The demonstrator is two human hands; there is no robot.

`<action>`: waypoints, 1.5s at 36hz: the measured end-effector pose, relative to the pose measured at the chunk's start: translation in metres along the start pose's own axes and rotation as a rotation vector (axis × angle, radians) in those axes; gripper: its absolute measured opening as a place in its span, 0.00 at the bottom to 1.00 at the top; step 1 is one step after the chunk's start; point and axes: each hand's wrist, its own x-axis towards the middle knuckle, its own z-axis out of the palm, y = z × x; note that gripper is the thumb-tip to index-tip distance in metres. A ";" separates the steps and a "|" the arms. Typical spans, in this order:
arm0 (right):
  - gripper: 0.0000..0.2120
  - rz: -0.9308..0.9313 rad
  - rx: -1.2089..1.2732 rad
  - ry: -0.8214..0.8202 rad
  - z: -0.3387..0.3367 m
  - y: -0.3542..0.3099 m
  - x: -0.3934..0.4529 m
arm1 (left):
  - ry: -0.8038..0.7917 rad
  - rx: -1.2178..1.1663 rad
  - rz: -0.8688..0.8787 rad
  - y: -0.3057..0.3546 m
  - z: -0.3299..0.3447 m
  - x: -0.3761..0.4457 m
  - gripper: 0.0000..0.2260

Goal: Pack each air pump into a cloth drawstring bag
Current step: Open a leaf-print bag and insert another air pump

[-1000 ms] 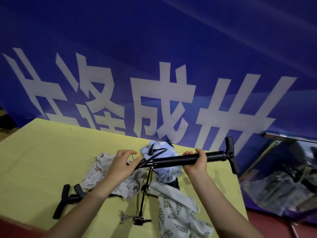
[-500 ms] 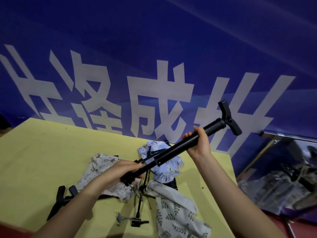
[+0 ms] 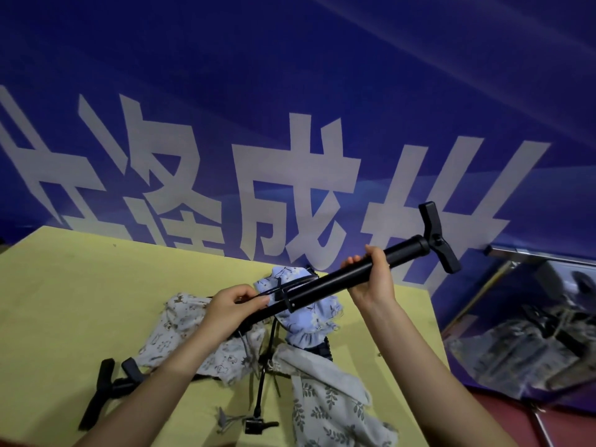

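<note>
1. Grey leaf-print bag (image 3: 325, 404) lies nearest on the yellow surface (image 3: 71, 295), unfilled, it seems.
2. Second pump (image 3: 106, 387) lies partly under a cream bag (image 3: 180, 333).
3. Left hand (image 3: 230, 306) pinches the base and right hand (image 3: 371, 279) grips the barrel of the raised air pump (image 3: 338, 280), not bagged.
4. Blue banner (image 3: 290, 108) behind.

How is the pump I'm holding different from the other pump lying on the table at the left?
The held pump is up in the air, tilted, gripped by the left hand and right hand; the pump on the table lies flat, untouched. The held pump shows its whole barrel and T-handle; the pump on the table shows mostly its handle, the rest under the printed cloth bag and my forearm. Both are black with T-handles.
</note>
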 end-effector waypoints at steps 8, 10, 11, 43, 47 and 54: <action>0.12 0.019 -0.048 -0.042 0.006 0.010 -0.011 | -0.054 -0.128 0.003 0.006 0.012 -0.005 0.08; 0.11 0.026 -0.046 -0.041 0.007 0.012 -0.012 | -0.066 -0.137 0.007 0.009 0.014 -0.006 0.07; 0.11 0.029 -0.047 -0.039 0.007 0.013 -0.013 | -0.071 -0.140 0.012 0.010 0.015 -0.007 0.06; 0.20 -0.084 -0.592 -0.217 -0.008 0.021 -0.034 | -0.510 -0.204 -0.203 0.023 0.066 -0.029 0.25; 0.19 -0.115 -0.547 -0.245 -0.007 0.001 -0.025 | -0.457 -0.192 -0.151 0.013 0.059 -0.034 0.21; 0.17 -0.133 -0.435 -0.292 -0.008 -0.015 -0.016 | -0.424 -0.320 -0.218 0.008 0.051 -0.038 0.24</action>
